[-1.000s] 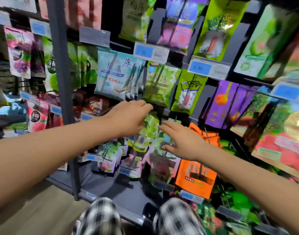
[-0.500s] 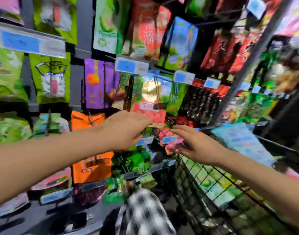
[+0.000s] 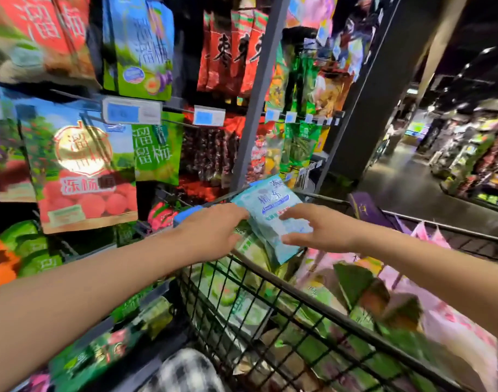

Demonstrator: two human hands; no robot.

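Note:
Both arms reach out over a black wire shopping cart point(image 3: 270, 281). A stack of light blue snack packets point(image 3: 270, 213) stands at the cart's far left corner, leaning on the rim. My left hand point(image 3: 213, 233) curls round the packets' left edge from behind. My right hand point(image 3: 318, 227) has its fingers spread over the front of the top packet, with the thumb under its lower edge. Green packets point(image 3: 250, 250) lie just beneath the blue ones.
The cart holds several green and pink snack bags point(image 3: 411, 315). On the left stands a rack of hanging snack bags point(image 3: 83, 165) with blue price tags point(image 3: 132, 111) and a grey upright post point(image 3: 259, 91). A dark aisle floor point(image 3: 406, 179) opens at the right.
The view has swung right from the hanging rack to the cart. Both hands have moved from the shelf bags to the blue packets at the cart's corner.

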